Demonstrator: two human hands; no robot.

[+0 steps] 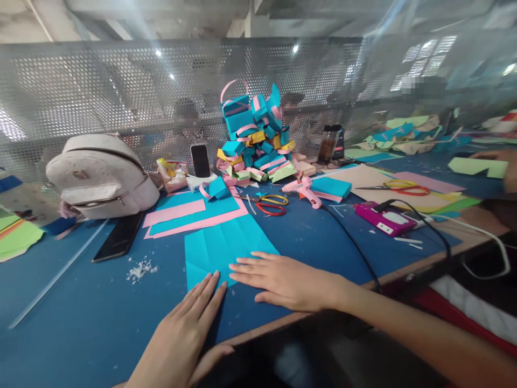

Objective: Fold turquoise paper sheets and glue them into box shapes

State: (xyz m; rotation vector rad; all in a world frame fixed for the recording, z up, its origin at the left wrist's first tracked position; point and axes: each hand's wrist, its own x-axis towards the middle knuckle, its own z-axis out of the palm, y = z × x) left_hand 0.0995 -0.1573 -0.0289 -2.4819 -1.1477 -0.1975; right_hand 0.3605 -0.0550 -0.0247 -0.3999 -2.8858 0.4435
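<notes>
A creased sheet of blue paper (226,242) lies on the blue table near its front edge. My left hand (188,318) rests at the sheet's lower left corner, its fingers stretched out and the thumb apart. Flat across the lower right part of the sheet lies my right hand (283,277), fingers extended. Neither hand grips anything. Just behind the sheet are pink paper strips (175,213) laid over more blue paper (222,205). Scissors (272,207) with red and yellow handles lie beyond the sheet, a little to the right.
A pile of folded paper bags (246,129) stands at the back. A pink glue gun (305,191) trails a black cord. Left are a white backpack (100,178), a phone (119,237) and white scraps (141,269). A purple power strip (383,220) sits right, near another person's hand (507,167).
</notes>
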